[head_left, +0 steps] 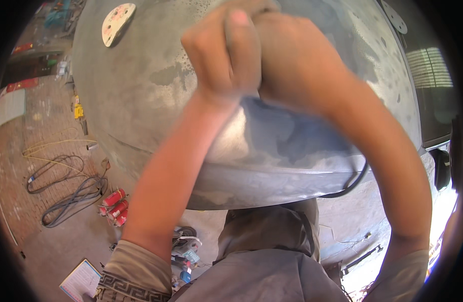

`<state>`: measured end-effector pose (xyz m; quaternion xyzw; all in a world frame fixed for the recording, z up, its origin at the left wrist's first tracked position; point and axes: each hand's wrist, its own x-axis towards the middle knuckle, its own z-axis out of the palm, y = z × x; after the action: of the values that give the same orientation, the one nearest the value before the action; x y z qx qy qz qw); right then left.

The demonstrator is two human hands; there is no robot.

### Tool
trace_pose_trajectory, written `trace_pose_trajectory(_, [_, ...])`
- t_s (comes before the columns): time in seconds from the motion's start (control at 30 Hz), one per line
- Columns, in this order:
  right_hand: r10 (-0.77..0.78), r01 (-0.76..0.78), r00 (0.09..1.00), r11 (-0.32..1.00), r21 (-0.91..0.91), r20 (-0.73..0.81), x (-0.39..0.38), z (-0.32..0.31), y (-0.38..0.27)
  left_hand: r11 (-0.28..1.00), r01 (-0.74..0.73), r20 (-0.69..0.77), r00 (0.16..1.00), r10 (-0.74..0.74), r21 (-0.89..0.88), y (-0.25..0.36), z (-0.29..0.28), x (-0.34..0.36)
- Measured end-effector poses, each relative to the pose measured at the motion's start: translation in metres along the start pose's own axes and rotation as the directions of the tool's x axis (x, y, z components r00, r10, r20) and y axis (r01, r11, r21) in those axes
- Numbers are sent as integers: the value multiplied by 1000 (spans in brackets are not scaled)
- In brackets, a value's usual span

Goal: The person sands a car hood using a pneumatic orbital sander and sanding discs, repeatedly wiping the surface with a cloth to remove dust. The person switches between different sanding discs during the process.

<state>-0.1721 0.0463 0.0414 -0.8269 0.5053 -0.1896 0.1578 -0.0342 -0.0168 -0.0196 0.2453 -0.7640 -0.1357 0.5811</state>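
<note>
My left hand [216,55] and right hand [299,60] meet over the grey panel [281,138] before me, their grip unclear to me. Its near edge runs left-to-right; red cylinders [113,198] lie off its left corner.

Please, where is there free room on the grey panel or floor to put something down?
On the grey panel, between the perforated disc and left forearm, though it curves. On the floor, between the dark cables and paper sheet. It is crowded by the red cylinders and around the left hand and right hand.
</note>
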Motion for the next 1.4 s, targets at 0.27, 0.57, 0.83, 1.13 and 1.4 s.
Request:
trace_pose_trajectory(0.27, [-8, -12, 965, 997, -75, -263, 45, 1, 17, 967, 40, 113, 994, -11, -252, -36, 0, 52])
trace_pose_trajectory(0.57, [-6, -51, 921, 990, -134, -390, 66, 0, 25, 966, 67, 54, 997, -56, -249, -52, 10, 71])
trace_pose_trajectory(0.83, [-21, -79, 926, 965, -248, -378, 33, 18, 20, 937, 78, -12, 996, -88, -342, -30, 16, 34])
trace_pose_trajectory(1.13, [205, -250, 958, 940, -234, -200, 61, 5, 15, 942, 30, -15, 999, -37, -335, -52, 10, 56])
trace_pose_trajectory(1.4, [259, -272, 962, 943, -191, -88, 62, 3, 29, 939, 148, -41, 985, -169, -312, -42, 8, 52])
